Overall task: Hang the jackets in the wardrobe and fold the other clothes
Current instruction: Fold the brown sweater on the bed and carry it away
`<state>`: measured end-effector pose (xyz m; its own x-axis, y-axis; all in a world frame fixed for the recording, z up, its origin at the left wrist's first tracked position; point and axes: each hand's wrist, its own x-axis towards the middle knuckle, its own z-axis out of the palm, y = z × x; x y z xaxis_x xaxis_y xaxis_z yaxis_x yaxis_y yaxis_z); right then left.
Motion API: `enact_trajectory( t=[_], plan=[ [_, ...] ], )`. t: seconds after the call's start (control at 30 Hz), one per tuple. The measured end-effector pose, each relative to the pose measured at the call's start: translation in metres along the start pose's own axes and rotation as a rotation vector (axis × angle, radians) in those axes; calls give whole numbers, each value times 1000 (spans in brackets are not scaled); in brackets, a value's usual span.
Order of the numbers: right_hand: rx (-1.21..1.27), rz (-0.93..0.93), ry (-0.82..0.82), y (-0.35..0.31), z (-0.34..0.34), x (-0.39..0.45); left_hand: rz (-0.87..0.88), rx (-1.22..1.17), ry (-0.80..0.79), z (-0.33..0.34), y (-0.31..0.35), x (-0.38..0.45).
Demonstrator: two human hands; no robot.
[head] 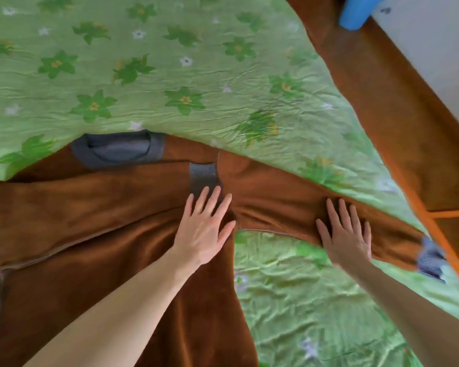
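Observation:
A brown fleece sweater [90,221] with a grey collar [117,152] lies flat on the green flowered bedspread [143,75]. One sleeve is folded across the chest, its grey cuff [202,176] near the middle. The other sleeve [289,205] stretches out to the right and ends in a grey cuff [431,256]. My left hand [204,229] lies flat, fingers spread, on the sweater just below the folded cuff. Flat on the outstretched sleeve presses my right hand [346,234].
The bed's right edge runs diagonally, with a brown blanket [398,107] trimmed in orange hanging along it. A blue object [355,11] stands at the top right by a pale wall. Bare bedspread lies above the sweater and below the sleeve.

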<state>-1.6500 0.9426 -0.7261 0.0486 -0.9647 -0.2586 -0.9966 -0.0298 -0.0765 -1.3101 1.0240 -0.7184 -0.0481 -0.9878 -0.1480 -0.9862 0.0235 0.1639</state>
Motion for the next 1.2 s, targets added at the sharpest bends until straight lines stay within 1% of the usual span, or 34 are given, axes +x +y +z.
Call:
enact_trajectory(
  t=[0.07, 0.13, 0.17, 0.23, 0.3, 0.33, 0.43, 0.5, 0.57, 0.63, 0.67, 0.7, 0.77, 0.8, 0.87, 0.93, 0.97, 1.0, 1.03, 1.1, 1.13, 1.17, 1.2],
  plan=[
    [-31, -86, 0, 30, -4, 3, 85, -7, -15, 8, 31, 11],
    [-18, -134, 66, 54, -8, 3, 146, -8, -33, 17, 58, 17],
    [12, -105, 125, 66, -10, 1, 164, 6, -50, 22, 68, 18],
    [71, 47, 182, 92, -17, -1, 168, 40, -82, 29, 79, 17],
    [107, 188, 133, 118, -26, -2, 167, 56, -64, 32, 82, 16],
    [102, 227, 96, 131, -32, 0, 178, 69, -65, 32, 82, 16],
    [-12, 242, 23, 157, -59, 5, 224, 97, -111, 33, 80, 18],
    [-23, 232, -86, 168, -79, 9, 221, 108, -169, 27, 82, 20],
    [125, 206, -180, 167, -102, 8, 190, 122, -213, 21, 87, 20],
    [297, 178, -157, 164, -119, 11, 118, 79, -210, 13, 98, 21],
    [367, 163, -153, 154, -129, 13, 83, 11, -157, 7, 106, 22],
    [448, 163, -165, 137, -139, 12, 62, -102, -59, 2, 114, 22],
    [623, 152, -201, 104, -150, 13, 57, -431, 138, -5, 129, 21],
    [688, 135, -217, 86, -152, 13, 29, -646, 157, -12, 136, 21],
    [804, 74, -248, 44, -152, 9, -108, -1052, 42, -34, 148, 23],
    [901, -13, -296, -5, -145, 0, -309, -1459, -128, -61, 154, 28],
    [952, -43, -326, -28, -139, -4, -393, -1629, -187, -72, 152, 31],
    [1010, -58, -361, -49, -132, -8, -412, -1719, -194, -79, 146, 33],
    [1066, -58, -396, -68, -126, -11, -369, -1710, -164, -85, 136, 33],
    [1140, -67, -442, -100, -117, -16, -301, -1547, -104, -91, 110, 28],
    [1170, -76, -435, -113, -114, -17, -305, -1457, -72, -90, 94, 25],
    [1189, -87, -389, -124, -111, -17, -326, -1379, -39, -89, 77, 24],
    [1193, -93, -300, -133, -107, -15, -360, -1332, -3, -88, 59, 22]
  ],
)
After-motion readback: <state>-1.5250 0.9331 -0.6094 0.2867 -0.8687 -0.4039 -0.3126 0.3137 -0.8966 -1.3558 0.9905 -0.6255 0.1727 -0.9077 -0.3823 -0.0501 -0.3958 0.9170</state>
